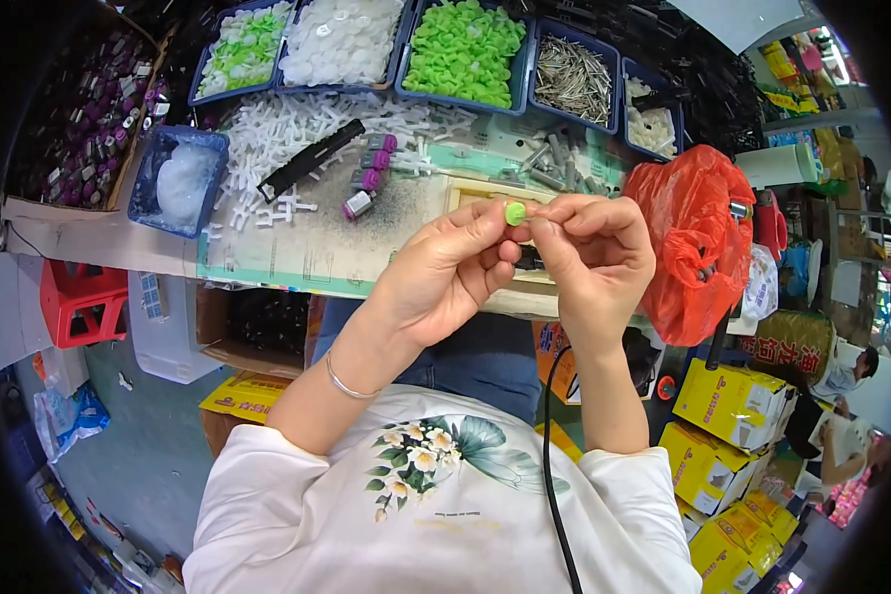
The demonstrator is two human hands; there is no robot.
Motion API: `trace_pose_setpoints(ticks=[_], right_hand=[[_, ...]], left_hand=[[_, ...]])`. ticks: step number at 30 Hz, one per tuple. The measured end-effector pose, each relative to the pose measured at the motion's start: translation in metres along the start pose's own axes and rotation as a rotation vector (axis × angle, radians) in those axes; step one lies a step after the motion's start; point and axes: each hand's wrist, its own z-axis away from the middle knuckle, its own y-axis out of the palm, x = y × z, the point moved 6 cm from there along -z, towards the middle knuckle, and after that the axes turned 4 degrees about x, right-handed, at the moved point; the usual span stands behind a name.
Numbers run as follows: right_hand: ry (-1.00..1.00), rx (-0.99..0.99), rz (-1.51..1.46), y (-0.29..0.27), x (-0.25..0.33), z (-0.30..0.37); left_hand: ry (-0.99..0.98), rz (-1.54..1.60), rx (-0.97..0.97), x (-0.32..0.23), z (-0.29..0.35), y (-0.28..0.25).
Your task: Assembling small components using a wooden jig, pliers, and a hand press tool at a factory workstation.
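My left hand (pixel 445 272) pinches a small round green plastic cap (pixel 515 213) between thumb and fingers, held above the worktable edge. My right hand (pixel 594 252) meets it from the right, fingertips closed against the cap, perhaps on a thin part that I cannot make out. Both hands hover over a pale wooden block (pixel 470 196) on the table. A silver bangle circles my left wrist.
Blue trays at the back hold green caps (pixel 462 49), white discs (pixel 342 40), pale green pieces (pixel 243 49) and metal pins (pixel 572 79). White cross-shaped pieces (pixel 287 139), purple-tipped parts (pixel 371 173) and a black bar lie on the table. A red plastic bag (pixel 698 243) hangs right; yellow boxes (pixel 733 401) stand below.
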Motion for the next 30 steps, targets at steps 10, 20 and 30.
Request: trace_pose_setpoints(ticks=[10,20,30], right_hand=[[0.015,0.01,0.304,0.001,-0.003,0.024],[0.525,-0.068,-0.047,-0.007,-0.028,0.068],[0.278,0.347,0.631,-0.007,-0.008,0.053]], left_hand=[[0.464,-0.692,-0.275,-0.005,0.027,-0.004],[0.821,-1.685,-0.005,-0.002,0.052,0.019],[1.073,-2.219,0.398,0.009,0.065,0.029]])
